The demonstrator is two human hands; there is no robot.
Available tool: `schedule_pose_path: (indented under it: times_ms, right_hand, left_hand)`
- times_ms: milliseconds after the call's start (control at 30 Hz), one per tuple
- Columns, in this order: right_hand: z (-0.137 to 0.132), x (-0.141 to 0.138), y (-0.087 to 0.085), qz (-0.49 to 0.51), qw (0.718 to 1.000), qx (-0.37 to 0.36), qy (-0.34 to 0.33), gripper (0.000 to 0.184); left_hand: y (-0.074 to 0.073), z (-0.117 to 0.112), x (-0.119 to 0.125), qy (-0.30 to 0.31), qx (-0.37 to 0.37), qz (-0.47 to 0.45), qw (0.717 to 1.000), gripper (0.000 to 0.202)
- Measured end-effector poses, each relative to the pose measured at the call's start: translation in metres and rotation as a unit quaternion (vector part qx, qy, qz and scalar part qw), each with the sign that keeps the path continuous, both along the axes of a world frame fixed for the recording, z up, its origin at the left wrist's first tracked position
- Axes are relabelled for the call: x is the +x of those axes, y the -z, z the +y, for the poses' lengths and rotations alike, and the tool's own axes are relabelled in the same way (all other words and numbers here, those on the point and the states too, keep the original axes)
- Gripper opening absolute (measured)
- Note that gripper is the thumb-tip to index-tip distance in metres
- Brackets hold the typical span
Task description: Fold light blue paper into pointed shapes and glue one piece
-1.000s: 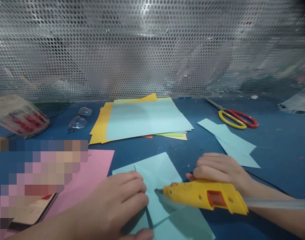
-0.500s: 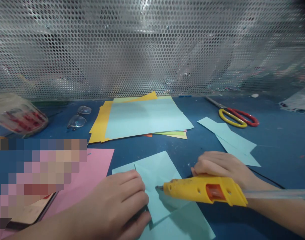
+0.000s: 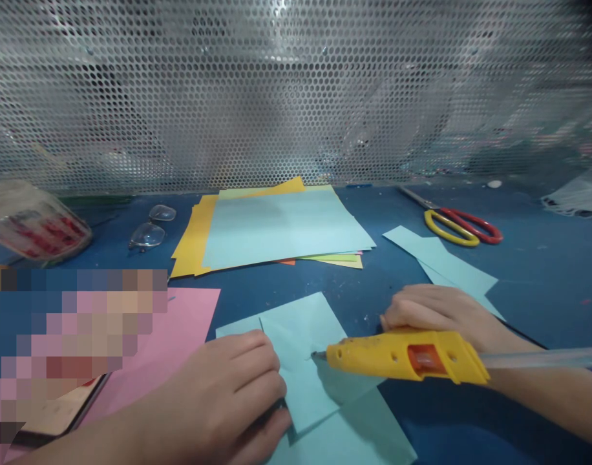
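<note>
My right hand (image 3: 439, 313) is closed around a yellow hot glue gun (image 3: 373, 355), with a clear glue stick (image 3: 543, 358) sticking out of its rear. The gun's dark nozzle points left, just over a folded sheet of light blue paper (image 3: 308, 400). My left hand (image 3: 232, 387) lies at the left side of that paper, fingers curled and closed on its edge; the thumb shows below the fingers. A raised flap with a crease is visible on the paper beside those fingers, and the gun casts a shadow on it.
Stacked coloured paper (image 3: 281, 232) lies at the back before a perforated metal screen (image 3: 257, 97). Scissors (image 3: 451, 223) and light blue scraps (image 3: 451, 261) are at right. Eyeglasses (image 3: 148, 236), a tilted plastic cup (image 3: 39, 223), pink paper (image 3: 174, 349) and a partly blurred phone (image 3: 63, 407) are at left.
My right hand has shifted the glue gun slightly right and away from me, so its nozzle sits farther right over the paper. My left hand stays almost where it was.
</note>
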State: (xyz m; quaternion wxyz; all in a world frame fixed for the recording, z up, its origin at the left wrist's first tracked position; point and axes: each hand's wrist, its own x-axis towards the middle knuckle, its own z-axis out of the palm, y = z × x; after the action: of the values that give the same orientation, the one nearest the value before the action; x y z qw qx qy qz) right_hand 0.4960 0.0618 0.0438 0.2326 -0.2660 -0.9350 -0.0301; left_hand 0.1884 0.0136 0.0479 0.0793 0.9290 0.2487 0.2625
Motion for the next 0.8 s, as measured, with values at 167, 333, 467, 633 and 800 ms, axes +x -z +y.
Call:
schedule_pose_path:
  times_ms: [167,333,467,633,800]
  right_hand:
    - [0.0,0.003,0.001,-0.009,1.0,-0.001,-0.001,0.019]
    - [-0.002,0.005,-0.003,-0.031,0.999,-0.009,-0.015,0.021]
    - [-0.002,0.005,-0.011,-0.041,0.999,-0.01,-0.033,0.025]
    - [0.001,0.007,-0.014,-0.047,0.997,-0.016,-0.058,0.025]
    - [-0.002,0.01,-0.013,-0.053,0.996,-0.035,-0.062,0.022]
  left_hand:
    - [0.001,0.0,0.0,-0.002,0.004,-0.002,1.0,0.017]
    - [0.0,0.0,-0.001,-0.001,0.001,0.002,1.0,0.017]
    - [0.001,0.001,-0.001,-0.005,0.0,0.004,1.0,0.017]
    - [0.003,0.001,-0.002,-0.005,0.007,-0.002,1.0,0.012]
    - [0.003,0.001,-0.003,0.001,0.014,-0.011,1.0,0.016]
